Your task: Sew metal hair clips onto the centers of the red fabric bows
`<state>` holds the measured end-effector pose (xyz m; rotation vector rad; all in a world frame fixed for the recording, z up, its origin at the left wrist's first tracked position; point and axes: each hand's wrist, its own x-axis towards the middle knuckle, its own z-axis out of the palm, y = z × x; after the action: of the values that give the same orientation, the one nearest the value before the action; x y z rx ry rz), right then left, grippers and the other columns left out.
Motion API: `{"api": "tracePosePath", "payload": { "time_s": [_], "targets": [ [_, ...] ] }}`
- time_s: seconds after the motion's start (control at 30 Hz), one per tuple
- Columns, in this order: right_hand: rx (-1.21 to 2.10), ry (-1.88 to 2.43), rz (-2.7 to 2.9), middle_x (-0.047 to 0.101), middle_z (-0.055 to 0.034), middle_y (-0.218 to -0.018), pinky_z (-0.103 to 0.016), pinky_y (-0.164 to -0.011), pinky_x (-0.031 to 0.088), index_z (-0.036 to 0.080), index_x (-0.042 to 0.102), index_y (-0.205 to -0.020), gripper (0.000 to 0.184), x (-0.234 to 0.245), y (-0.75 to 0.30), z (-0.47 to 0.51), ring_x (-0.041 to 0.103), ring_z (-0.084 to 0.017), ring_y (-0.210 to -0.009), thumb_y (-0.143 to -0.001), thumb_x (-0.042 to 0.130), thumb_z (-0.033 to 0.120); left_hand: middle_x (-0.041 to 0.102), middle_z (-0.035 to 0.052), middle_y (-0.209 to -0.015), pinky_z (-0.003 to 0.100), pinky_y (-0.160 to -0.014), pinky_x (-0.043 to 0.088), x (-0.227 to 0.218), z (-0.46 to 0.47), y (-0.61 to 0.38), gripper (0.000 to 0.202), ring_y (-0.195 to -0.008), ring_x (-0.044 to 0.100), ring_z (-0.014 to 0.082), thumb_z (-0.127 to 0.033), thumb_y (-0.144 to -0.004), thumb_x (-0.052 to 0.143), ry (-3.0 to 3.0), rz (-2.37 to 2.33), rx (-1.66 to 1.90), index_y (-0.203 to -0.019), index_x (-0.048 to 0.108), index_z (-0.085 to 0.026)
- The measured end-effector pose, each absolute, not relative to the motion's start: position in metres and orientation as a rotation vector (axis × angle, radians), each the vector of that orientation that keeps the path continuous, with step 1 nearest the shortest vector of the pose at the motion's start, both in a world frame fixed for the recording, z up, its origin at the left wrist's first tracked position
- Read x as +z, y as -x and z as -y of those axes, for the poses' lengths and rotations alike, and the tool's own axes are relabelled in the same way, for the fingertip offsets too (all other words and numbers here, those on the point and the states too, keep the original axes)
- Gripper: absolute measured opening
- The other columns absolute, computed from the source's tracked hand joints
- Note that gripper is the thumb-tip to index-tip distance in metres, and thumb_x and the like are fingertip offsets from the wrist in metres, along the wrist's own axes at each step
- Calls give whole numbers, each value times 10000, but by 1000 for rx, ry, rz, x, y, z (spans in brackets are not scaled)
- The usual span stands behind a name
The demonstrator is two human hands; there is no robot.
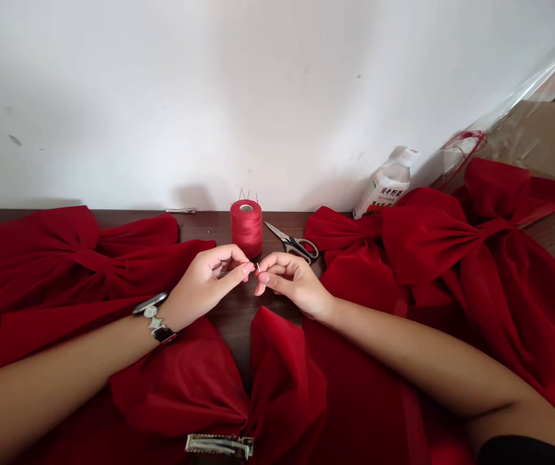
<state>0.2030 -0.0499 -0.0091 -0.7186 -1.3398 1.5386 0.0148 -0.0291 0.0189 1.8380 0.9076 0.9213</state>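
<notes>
Apparently a needle (259,266) is pinched by the fingers of the right hand (293,279), while those of the left hand (210,276) are pressed together beside it.

R hand (295,282) pinches needle (259,266) nr L hand (206,282).

The person's bare left forearm (64,381) slants up from the lower left, and the bare right forearm (403,349) reaches in from the lower right, its elbow bent. The two bare hands meet near the middle, fingertips close together. The left hand (212,274) turns its thumb side up, thumb laid along the bent index finger in a pinch, the other fingers curled under. The right hand (290,278) pinches likewise between thumb and index finger, its remaining fingers loosely folded.
</notes>
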Motion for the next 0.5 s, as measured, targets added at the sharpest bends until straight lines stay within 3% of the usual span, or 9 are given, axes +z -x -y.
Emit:
{"api": "tracePosePath", "payload": {
  "time_s": [0.5],
  "targets": [
    [1539, 762, 1335, 696, -5, -659, -204, -567, 416, 158, 614, -832, 291, -7, -203, 50, 584, -88, -577, -775, 747, 410, 592, -6, -691, 220, -603, 449, 20, 29, -14, 210, -647, 549, 124, -338, -853, 618, -1825, -915, 917, -733, 610, -166]
  ]
}}
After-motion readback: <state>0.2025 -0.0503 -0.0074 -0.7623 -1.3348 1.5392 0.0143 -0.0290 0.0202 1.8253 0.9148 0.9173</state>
